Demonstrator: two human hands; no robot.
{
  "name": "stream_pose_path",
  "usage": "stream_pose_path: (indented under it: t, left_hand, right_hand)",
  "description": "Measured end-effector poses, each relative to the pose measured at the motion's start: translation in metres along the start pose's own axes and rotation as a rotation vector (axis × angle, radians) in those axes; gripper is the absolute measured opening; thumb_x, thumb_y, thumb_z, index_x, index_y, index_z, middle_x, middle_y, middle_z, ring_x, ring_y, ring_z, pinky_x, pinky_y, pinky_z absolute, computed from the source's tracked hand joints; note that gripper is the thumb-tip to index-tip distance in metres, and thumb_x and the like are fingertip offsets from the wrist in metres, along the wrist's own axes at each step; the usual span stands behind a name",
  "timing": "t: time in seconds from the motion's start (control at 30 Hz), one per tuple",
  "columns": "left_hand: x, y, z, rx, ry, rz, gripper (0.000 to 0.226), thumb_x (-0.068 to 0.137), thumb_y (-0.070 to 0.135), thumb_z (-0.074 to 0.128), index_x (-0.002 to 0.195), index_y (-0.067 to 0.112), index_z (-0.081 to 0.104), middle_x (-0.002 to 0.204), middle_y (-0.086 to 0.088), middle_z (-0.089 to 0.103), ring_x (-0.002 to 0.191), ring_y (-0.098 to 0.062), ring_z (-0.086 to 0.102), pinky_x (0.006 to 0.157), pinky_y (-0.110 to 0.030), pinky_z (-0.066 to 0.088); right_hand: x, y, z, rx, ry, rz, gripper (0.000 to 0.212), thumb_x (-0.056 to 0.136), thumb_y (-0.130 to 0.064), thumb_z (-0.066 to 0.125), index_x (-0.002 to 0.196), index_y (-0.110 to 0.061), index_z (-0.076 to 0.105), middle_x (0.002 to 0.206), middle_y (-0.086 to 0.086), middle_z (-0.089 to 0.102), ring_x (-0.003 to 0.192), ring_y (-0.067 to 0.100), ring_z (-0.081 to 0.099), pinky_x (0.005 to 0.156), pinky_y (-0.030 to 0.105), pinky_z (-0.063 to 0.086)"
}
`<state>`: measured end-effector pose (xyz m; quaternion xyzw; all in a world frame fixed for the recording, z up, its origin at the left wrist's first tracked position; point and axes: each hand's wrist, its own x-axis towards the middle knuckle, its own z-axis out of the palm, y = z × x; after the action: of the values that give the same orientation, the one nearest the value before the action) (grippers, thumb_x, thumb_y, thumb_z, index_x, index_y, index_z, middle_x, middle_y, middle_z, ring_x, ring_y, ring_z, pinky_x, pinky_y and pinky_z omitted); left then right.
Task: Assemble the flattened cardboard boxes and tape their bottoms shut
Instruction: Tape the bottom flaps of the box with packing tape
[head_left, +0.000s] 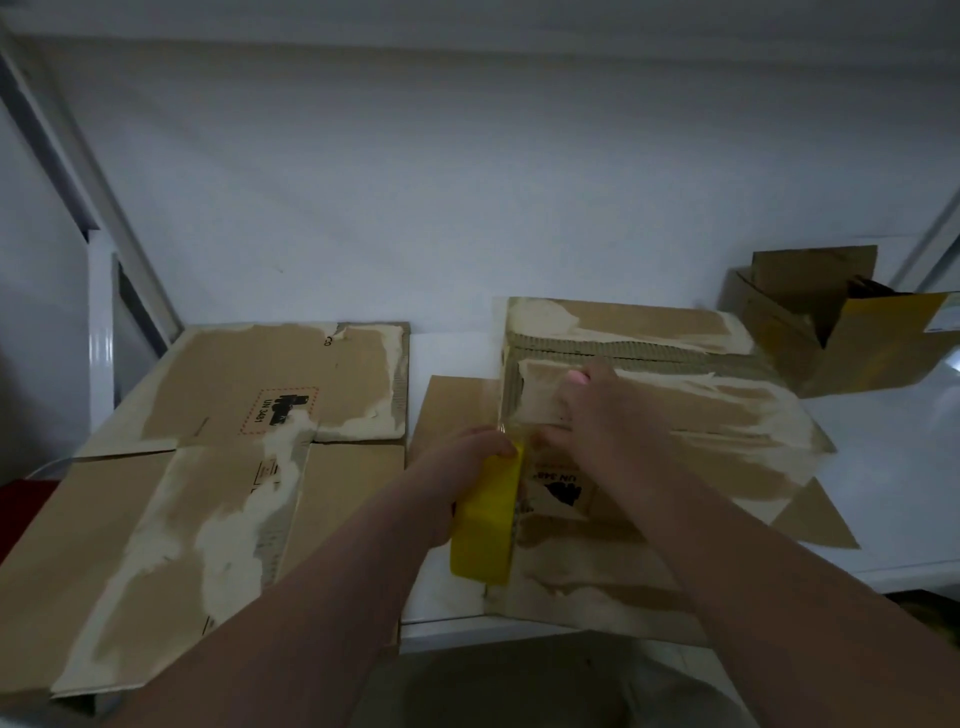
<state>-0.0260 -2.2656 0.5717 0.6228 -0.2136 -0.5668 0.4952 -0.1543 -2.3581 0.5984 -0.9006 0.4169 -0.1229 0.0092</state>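
Nearest in, the left hand (467, 467) had its grip clenched round a yellow dispenser (485, 525), held at the near left corner of the box (675, 431). Right beside it, on the box's near side, an upside-down label (558, 477) read "UN 348", the last character hidden. The right hand (587, 410) lay flat on the top flaps, fingers straight, grasping nothing, just pressing down. That box stood on the white counter (883, 467), right of centre. Its brown card was badly scuffed, with pale torn patches all over and corrugation showing along the seam. Clear tape (497, 374) ran up its left edge. Over to the left lay a flat box (234, 467), printed "UN 3481" inside a red dashed frame. Far right, an open box (810, 338) sat near the wall (467, 182).
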Motion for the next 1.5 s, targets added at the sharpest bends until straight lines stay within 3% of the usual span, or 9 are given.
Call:
stream_pose_path:
  t: [0.13, 0.3, 0.5, 0.7, 0.83, 0.93, 1.07, 1.33, 1.5]
  left_hand:
    - [-0.003, -0.006, 0.003, -0.015, 0.045, 0.02, 0.032, 0.088, 0.011, 0.057, 0.12, 0.009, 0.056, 0.081, -0.015, 0.067, 0.061, -0.025, 0.066, 0.058, -0.034, 0.056]
    - [-0.009, -0.008, 0.004, -0.017, 0.098, 0.022, 0.044, 0.087, 0.013, 0.061, 0.129, 0.014, 0.046, 0.087, -0.016, 0.068, 0.061, -0.022, 0.067, 0.053, -0.03, 0.054]
    - [-0.01, -0.011, -0.002, 0.056, 0.107, 0.055, 0.063, 0.08, 0.023, 0.068, 0.137, 0.023, 0.04, 0.104, -0.016, 0.065, 0.082, -0.03, 0.069, 0.071, -0.039, 0.057]
    - [-0.02, -0.009, -0.001, -0.027, 0.068, -0.003, 0.047, 0.088, 0.017, 0.061, 0.131, 0.017, 0.045, 0.087, -0.012, 0.067, 0.056, -0.017, 0.067, 0.051, -0.028, 0.053]
    - [-0.019, -0.019, 0.006, -0.044, 0.083, 0.01, 0.058, 0.083, 0.023, 0.068, 0.135, 0.024, 0.043, 0.104, -0.015, 0.067, 0.082, -0.027, 0.069, 0.068, -0.038, 0.056]
    - [-0.016, -0.026, 0.008, -0.091, 0.078, 0.017, 0.069, 0.078, 0.027, 0.073, 0.137, 0.028, 0.04, 0.111, -0.016, 0.065, 0.097, -0.033, 0.066, 0.085, -0.05, 0.054]
    - [-0.019, -0.032, 0.008, -0.155, 0.019, 0.004, 0.061, 0.085, 0.015, 0.065, 0.138, 0.028, 0.037, 0.101, -0.016, 0.069, 0.079, -0.026, 0.069, 0.065, -0.036, 0.055]
    - [-0.018, -0.039, 0.006, -0.218, 0.022, -0.239, 0.03, 0.089, 0.02, 0.06, 0.114, 0.004, 0.063, 0.081, -0.013, 0.07, 0.058, -0.021, 0.067, 0.053, -0.028, 0.054]
    - [-0.011, -0.038, 0.007, -0.226, 0.068, -0.182, 0.024, 0.09, 0.02, 0.063, 0.109, 0.005, 0.061, 0.072, -0.012, 0.071, 0.054, -0.021, 0.067, 0.047, -0.027, 0.053]
  right_hand:
    - [0.011, 0.008, -0.001, 0.063, -0.016, 0.002, 0.047, 0.09, -0.06, 0.045, 0.088, -0.016, 0.061, 0.095, -0.004, 0.043, 0.083, 0.012, 0.048, 0.063, 0.026, 0.032]
    - [0.021, -0.005, 0.012, 0.157, 0.017, -0.022, 0.059, 0.088, -0.062, 0.048, 0.121, -0.015, 0.06, 0.116, -0.001, 0.048, 0.103, 0.016, 0.047, 0.077, 0.029, 0.038]
    - [0.032, -0.009, 0.021, 0.217, -0.099, -0.042, 0.052, 0.092, -0.051, 0.052, 0.132, -0.019, 0.054, 0.126, 0.002, 0.041, 0.118, 0.022, 0.04, 0.092, 0.035, 0.039]
    - [0.041, -0.003, 0.015, 0.274, -0.274, -0.06, 0.068, 0.085, -0.057, 0.058, 0.142, -0.023, 0.043, 0.139, 0.002, 0.032, 0.128, 0.022, 0.032, 0.104, 0.04, 0.036]
    - [0.04, -0.001, 0.013, 0.204, -0.318, -0.103, 0.085, 0.076, -0.063, 0.063, 0.147, -0.025, 0.035, 0.143, 0.002, 0.028, 0.132, 0.023, 0.027, 0.108, 0.041, 0.033]
    - [0.038, -0.002, 0.014, 0.148, -0.296, -0.14, 0.091, 0.072, -0.065, 0.065, 0.147, -0.024, 0.034, 0.14, 0.002, 0.03, 0.13, 0.023, 0.029, 0.107, 0.041, 0.034]
    - [0.036, -0.002, 0.016, 0.07, -0.251, -0.19, 0.093, 0.07, -0.069, 0.063, 0.145, -0.022, 0.035, 0.135, 0.003, 0.033, 0.124, 0.023, 0.033, 0.102, 0.038, 0.038]
    - [0.036, -0.009, 0.018, -0.003, -0.227, -0.236, 0.085, 0.078, -0.069, 0.056, 0.144, -0.019, 0.036, 0.142, 0.001, 0.026, 0.126, 0.022, 0.029, 0.097, 0.033, 0.034]
    - [0.034, -0.008, 0.021, -0.085, -0.152, -0.246, 0.087, 0.077, -0.068, 0.058, 0.143, -0.017, 0.035, 0.138, 0.0, 0.028, 0.122, 0.02, 0.033, 0.094, 0.033, 0.04]
